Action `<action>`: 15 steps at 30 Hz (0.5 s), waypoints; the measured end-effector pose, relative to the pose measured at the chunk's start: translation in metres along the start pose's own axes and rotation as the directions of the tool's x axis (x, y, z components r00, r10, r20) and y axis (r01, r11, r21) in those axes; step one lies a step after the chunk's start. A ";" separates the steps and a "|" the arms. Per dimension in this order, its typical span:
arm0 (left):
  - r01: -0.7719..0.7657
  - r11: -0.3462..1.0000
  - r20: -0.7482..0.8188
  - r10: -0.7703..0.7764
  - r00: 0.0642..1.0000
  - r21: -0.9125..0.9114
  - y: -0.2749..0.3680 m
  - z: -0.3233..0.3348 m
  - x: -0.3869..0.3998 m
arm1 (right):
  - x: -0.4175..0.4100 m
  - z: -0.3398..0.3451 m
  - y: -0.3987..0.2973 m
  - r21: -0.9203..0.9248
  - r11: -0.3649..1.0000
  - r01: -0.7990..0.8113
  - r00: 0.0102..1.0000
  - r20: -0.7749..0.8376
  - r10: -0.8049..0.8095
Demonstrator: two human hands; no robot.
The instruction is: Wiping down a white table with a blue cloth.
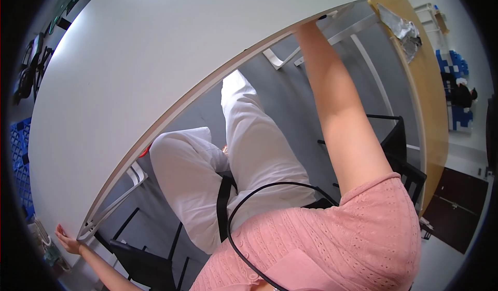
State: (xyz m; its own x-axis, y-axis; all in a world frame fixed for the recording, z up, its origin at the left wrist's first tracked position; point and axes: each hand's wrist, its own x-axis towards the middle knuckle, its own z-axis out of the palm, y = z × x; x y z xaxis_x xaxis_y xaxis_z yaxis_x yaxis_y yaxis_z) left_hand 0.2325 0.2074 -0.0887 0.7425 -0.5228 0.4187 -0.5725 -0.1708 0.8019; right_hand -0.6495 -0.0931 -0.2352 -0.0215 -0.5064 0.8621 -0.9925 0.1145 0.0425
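Observation:
A white tabletop (pixel 155 65) spreads before me, its edge running diagonally across the view. At the table's near left corner, my left hand (pixel 68 243) lies with the palm turned up and nothing in it. My right arm (pixel 338 96) reaches forward and passes beneath the tabletop's edge, which hides the right hand and anything it may touch. Below the edge are my legs in white trousers (pixel 256 135). A black cable (pixel 249 189) loops over my lap and the pink knitted top (pixel 311 236).
Black chairs stand at lower left (pixel 144 260) and right (pixel 397 139). Crumpled silver foil-like material (pixel 402 30) lies on a wooden table (pixel 432 154). A white table leg (pixel 276 59) shows underneath. Blue plastic lattice (pixel 20 154) is at far left, a dark door (pixel 457 209) at far right.

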 end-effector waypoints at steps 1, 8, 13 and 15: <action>-0.039 0.998 0.022 0.038 0.999 0.050 -0.001 -0.002 0.003 | 0.000 0.001 -0.007 0.005 1.000 -0.008 1.000 -0.001 0.008; 0.000 0.996 -0.029 0.003 1.000 0.087 0.000 -0.003 0.000 | 0.014 -0.001 0.036 0.048 0.996 -0.077 0.997 -0.009 0.078; 0.007 0.999 -0.028 -0.006 1.000 0.041 0.001 -0.001 -0.002 | 0.017 0.006 0.056 0.077 0.991 -0.113 0.993 -0.019 0.115; -0.004 0.999 -0.019 0.005 1.000 0.053 0.007 0.004 -0.009 | 0.016 0.000 0.064 0.086 0.988 -0.125 0.992 -0.019 0.127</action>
State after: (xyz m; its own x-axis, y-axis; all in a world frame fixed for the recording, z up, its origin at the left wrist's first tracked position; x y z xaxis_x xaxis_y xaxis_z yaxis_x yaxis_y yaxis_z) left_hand 0.2200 0.2078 -0.0883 0.7461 -0.5077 0.4308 -0.5931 -0.2127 0.7765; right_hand -0.7135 -0.0937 -0.2185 -0.1449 -0.4712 0.8700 -0.9887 0.1027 -0.1090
